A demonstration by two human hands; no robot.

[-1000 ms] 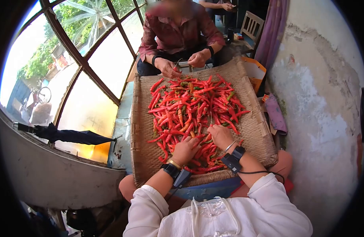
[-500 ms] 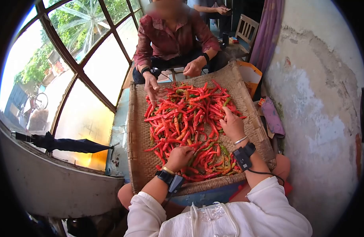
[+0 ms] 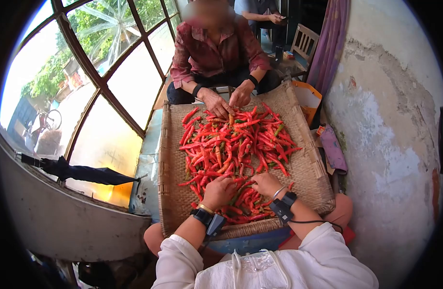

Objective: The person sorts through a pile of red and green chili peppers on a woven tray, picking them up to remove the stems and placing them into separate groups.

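A heap of red chili peppers [image 3: 226, 149], with some green and orange ones mixed in, lies on a woven bamboo tray [image 3: 310, 166]. My left hand [image 3: 220, 191] is closed over the near part of the heap, and a red chili pepper seems to stick out from its fingertips. Just to its right, my right hand [image 3: 268, 184] has its fingers pinched together, pointing toward the left one. Whatever sits between the right fingers is hidden. Below both hands lie smaller, curled red peppers [image 3: 248, 202].
Across the tray sits a person whose two hands [image 3: 226, 103] are together at the heap's far edge. Panes of a window [image 3: 134, 82] and a folded black umbrella [image 3: 94, 174] are on the left. A rough wall [image 3: 380, 120] stands right, beside an orange box [image 3: 307, 98].
My right hand has come down and left from the heap's right side, close to my left hand, its fingers now curled. The other person's hands have moved together.
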